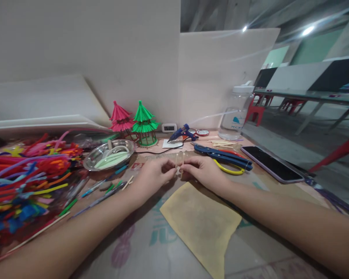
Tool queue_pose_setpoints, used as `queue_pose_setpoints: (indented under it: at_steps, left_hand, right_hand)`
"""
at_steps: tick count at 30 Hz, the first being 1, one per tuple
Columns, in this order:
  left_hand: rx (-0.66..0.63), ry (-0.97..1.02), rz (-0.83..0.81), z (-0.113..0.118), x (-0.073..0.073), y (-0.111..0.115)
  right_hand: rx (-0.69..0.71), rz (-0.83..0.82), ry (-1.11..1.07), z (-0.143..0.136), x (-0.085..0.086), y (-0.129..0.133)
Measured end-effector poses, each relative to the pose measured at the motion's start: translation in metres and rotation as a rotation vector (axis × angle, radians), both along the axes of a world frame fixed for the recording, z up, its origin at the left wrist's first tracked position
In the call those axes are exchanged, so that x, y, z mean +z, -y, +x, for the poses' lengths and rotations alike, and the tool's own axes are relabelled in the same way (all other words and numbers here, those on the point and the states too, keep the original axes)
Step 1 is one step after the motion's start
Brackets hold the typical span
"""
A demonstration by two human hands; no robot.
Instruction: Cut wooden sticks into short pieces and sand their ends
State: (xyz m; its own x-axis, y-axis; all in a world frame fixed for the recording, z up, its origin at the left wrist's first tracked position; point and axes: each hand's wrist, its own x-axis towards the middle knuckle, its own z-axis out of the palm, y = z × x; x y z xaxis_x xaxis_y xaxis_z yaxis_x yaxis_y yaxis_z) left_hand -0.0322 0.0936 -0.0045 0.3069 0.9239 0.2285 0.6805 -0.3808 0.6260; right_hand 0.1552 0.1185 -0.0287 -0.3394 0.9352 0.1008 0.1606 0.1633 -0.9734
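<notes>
My left hand (157,171) and my right hand (202,170) meet over the middle of the cardboard-covered table. Each pinches a short thin wooden stick; the left stick (176,159) and the right stick (182,159) stand roughly upright, side by side with a small gap. Whether they join lower down is hard to make out. A tan sheet of sandpaper or paper (202,221) lies just in front of my hands. Behind them a blue glue gun (184,132) rests near a white pad (172,143).
Colourful pipe cleaners (31,182) pile up at left, beside a metal dish (88,161). Red (120,116) and green (145,118) little pavilions stand behind. Blue pliers (221,155), yellow-handled scissors (229,169), a phone (272,164) and a water bottle (235,114) occupy the right.
</notes>
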Motion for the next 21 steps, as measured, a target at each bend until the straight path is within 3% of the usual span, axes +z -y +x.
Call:
queue_pose_setpoints:
  at_steps: [7, 12, 21]
  left_hand:
    - [0.007, 0.128, -0.022, -0.001, -0.010, -0.004]
    - [0.016, 0.135, -0.041, -0.002, -0.013, -0.006]
    - [0.000, 0.109, -0.017, -0.003, -0.016, -0.005]
  right_hand:
    - [0.025, 0.206, 0.086, -0.001, -0.005, -0.002]
    - [-0.031, 0.352, 0.190, -0.003, 0.001, -0.001]
    - [-0.024, 0.063, 0.144, -0.009, 0.011, 0.002]
